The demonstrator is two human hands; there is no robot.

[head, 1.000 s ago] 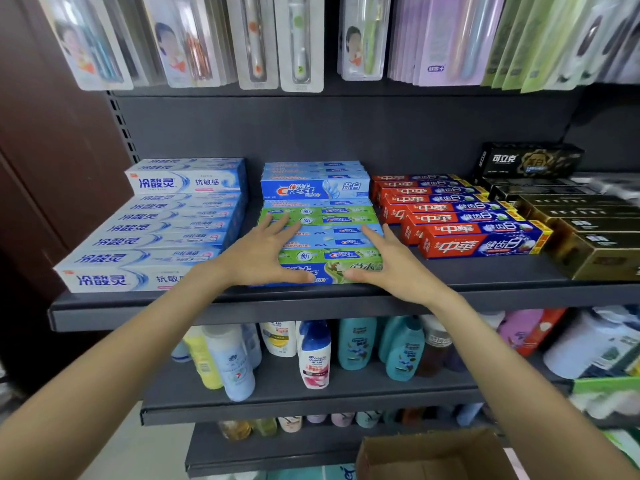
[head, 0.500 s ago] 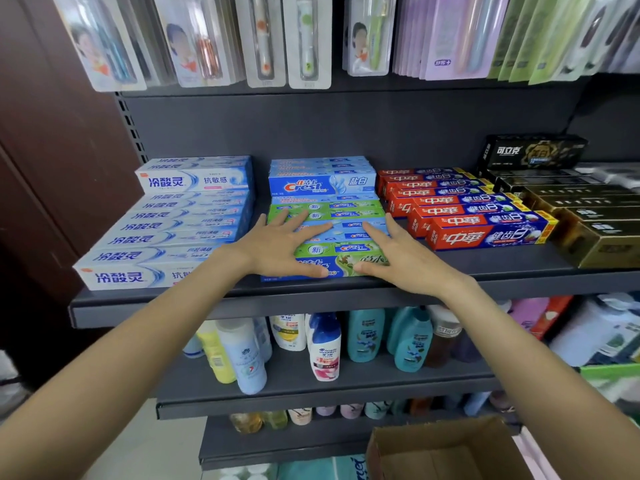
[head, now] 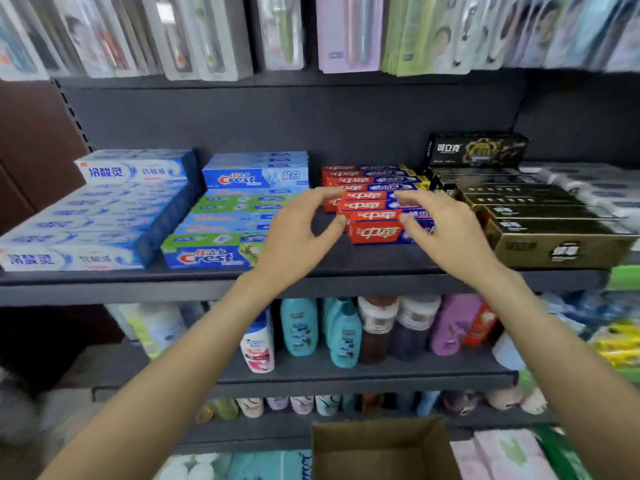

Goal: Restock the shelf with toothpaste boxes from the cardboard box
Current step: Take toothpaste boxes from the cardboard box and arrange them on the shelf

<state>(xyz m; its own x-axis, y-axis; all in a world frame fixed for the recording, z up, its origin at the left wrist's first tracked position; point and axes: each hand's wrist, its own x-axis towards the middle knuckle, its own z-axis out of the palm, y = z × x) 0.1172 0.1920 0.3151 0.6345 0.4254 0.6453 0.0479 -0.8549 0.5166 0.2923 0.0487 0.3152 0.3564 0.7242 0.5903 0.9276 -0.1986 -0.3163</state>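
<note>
Red-and-blue cardboard toothpaste boxes [head: 377, 216] stacked, long axis left-right, flanked by left hand [head: 298, 237], right hand [head: 446, 233]; fingers loosely curled, nothing gripped.

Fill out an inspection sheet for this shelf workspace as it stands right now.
Surface: dark shelf, boxes in rows.
Job's things: red toothpaste boxes; blue and green toothpaste boxes; white toothpaste boxes; cardboard box below, contents hidden.
Clutter: black-gold boxes; bottles on the lower shelf.
Grippers: left hand and right hand at the red boxes, fingers curled; grip unclear.
Cables: nothing seen.
Surroundings: toothbrush packs above.
</note>
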